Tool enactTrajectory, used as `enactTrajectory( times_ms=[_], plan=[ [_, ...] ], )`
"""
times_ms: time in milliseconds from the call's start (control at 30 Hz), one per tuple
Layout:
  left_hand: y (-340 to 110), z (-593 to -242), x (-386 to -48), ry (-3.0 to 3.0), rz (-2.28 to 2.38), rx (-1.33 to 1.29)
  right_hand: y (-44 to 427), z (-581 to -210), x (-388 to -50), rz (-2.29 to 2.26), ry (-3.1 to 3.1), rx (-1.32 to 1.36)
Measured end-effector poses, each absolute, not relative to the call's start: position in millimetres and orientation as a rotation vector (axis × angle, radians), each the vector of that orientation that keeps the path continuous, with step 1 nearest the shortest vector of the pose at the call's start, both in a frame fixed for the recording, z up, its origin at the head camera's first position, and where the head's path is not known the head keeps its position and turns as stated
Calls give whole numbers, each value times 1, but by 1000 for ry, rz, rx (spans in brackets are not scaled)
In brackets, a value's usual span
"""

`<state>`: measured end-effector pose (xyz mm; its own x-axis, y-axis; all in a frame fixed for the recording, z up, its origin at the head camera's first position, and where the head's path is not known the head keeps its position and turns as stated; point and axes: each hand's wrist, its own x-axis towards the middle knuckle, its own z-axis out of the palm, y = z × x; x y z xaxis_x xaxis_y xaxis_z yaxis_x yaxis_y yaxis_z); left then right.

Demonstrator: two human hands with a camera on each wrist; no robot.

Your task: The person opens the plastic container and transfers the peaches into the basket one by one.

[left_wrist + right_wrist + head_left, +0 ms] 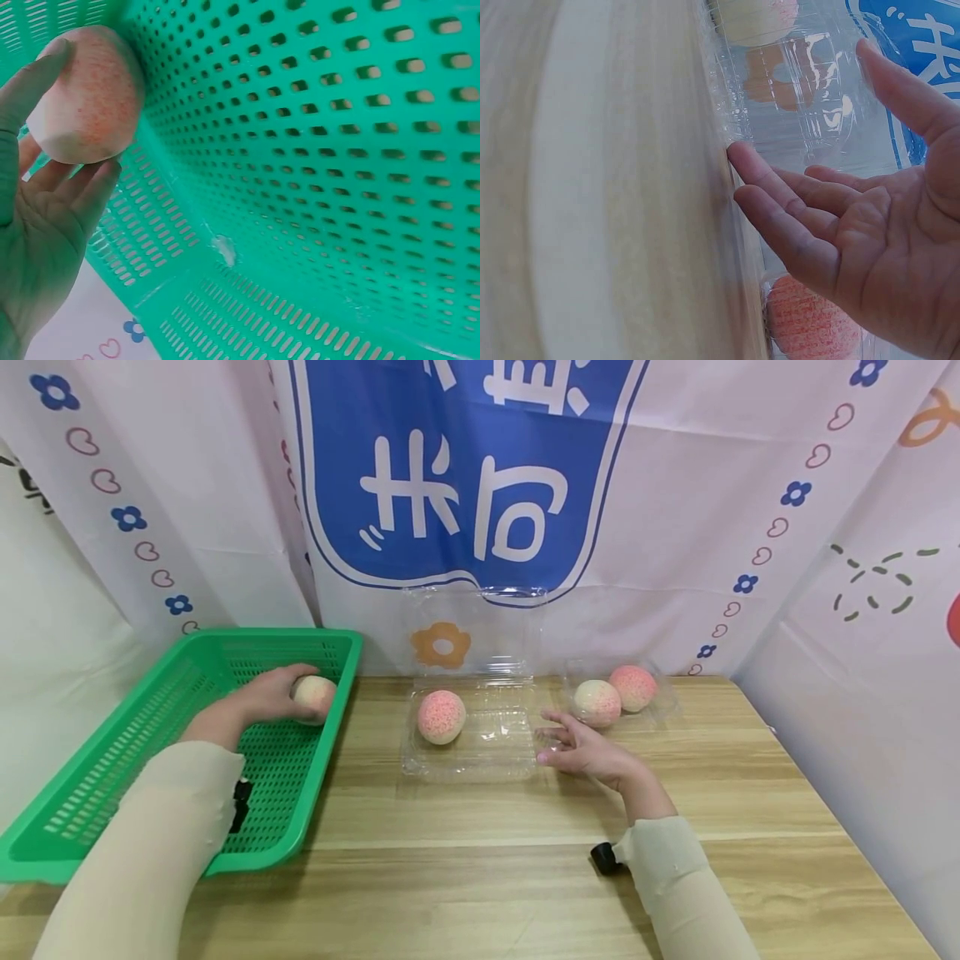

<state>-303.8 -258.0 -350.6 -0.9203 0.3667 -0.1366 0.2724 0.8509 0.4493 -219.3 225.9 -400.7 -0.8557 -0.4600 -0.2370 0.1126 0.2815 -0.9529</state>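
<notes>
In the head view my left hand [266, 697] holds a cream-and-pink peach [315, 697] inside the green basket [330, 752], near its right wall. The left wrist view shows the thumb on one side of this peach [94, 97] and the fingers under it. An open clear plastic box [498, 767] stands at the middle of the table, its lid [480, 618] raised at the back. One speckled peach [441, 717] sits in its left half. Beside the box's right edge is my right hand [588, 752], fingers spread and holding nothing; whether the fingertips touch the box I cannot tell.
A second clear box [663, 710] at the back right contains two peaches, one paler [597, 703] and one pinker [633, 687]. Behind the wooden table [465, 893] hangs a white printed cloth [660, 527] with a blue emblem.
</notes>
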Motion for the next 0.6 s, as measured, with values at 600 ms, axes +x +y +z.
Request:
enactTrajectory(
  times_ms=[600],
  plan=[
    [-253,-314,-300,2838,605,522,227,-402,-220,-1597,2090,-314]
  ],
)
